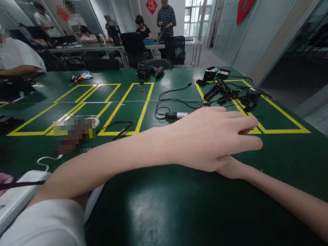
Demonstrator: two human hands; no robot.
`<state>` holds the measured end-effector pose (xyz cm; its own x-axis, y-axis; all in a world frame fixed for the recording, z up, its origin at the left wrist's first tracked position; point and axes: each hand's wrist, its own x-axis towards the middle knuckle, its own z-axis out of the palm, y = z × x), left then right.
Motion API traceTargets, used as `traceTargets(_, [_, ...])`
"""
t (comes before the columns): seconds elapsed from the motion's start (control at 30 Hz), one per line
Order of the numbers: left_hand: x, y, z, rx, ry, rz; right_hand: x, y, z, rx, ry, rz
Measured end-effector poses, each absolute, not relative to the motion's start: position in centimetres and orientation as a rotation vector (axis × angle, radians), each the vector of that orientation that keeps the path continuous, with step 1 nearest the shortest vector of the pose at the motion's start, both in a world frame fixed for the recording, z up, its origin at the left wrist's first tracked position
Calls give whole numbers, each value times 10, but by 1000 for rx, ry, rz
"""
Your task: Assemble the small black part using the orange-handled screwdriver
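My left hand [210, 136] stretches across the front of me with its back up and its fingers pointing right. The fingers are extended, with a gap between two of them, and I see nothing held in them. My right hand [231, 167] comes in from the right, beneath the left one. Only its wrist side shows; its fingers are hidden behind the left hand. Just beyond the hands lie a black and silver cylindrical piece [176, 115] and a thin black cable [162, 100] on the green table [148, 217].
Black parts and cables [223, 90] lie in a heap at the far right, over yellow tape outlines. A power drill [158, 71] sits at the back. On the left are a white power strip [14, 201] and a seated person [13, 55]. Other people work behind.
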<state>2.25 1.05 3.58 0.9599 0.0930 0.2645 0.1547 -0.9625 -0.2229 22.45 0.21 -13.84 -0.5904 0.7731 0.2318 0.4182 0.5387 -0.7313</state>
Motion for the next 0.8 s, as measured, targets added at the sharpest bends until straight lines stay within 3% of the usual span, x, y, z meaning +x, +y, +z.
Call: traceTargets(0.8, [12,7,35,-2904,-298,-333,219,2,-129,-898,-2197,982])
